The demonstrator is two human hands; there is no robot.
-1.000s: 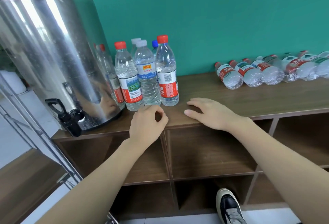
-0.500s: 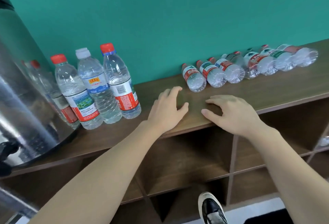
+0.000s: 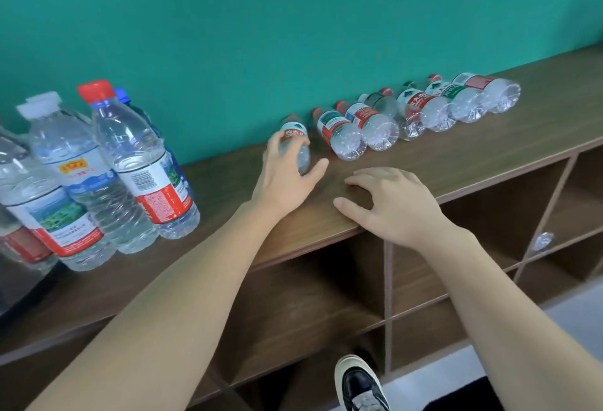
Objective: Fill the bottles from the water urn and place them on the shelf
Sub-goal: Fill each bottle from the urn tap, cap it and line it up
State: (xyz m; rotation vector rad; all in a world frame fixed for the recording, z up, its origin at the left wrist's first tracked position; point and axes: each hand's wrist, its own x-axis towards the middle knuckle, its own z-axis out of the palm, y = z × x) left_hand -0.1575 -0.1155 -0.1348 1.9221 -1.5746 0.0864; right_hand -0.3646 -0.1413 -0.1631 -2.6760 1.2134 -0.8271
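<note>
Standing along the green wall, the wooden shelf unit is the biggest thing in view, with open compartments under its top; this top serves as the counter. At the far left a group of upright bottles stands close together, and they look full, probably because they are kept near the urn, which only shows as a dark edge at the left border. Further right a row of lying bottles rests side by side against the wall, bases toward the camera; they look empty, and lying flat stops them from tipping over.

The left hand reaches to the nearest end of this row, and its fingers curl around a small bottle which lies on the counter a little apart from the others. I judge it takes this one because it is closest to reach. The right hand rests on the front edge of the counter, fingers loosely bent and holding nothing, maybe for balance. A black and white shoe shows on the floor below.
</note>
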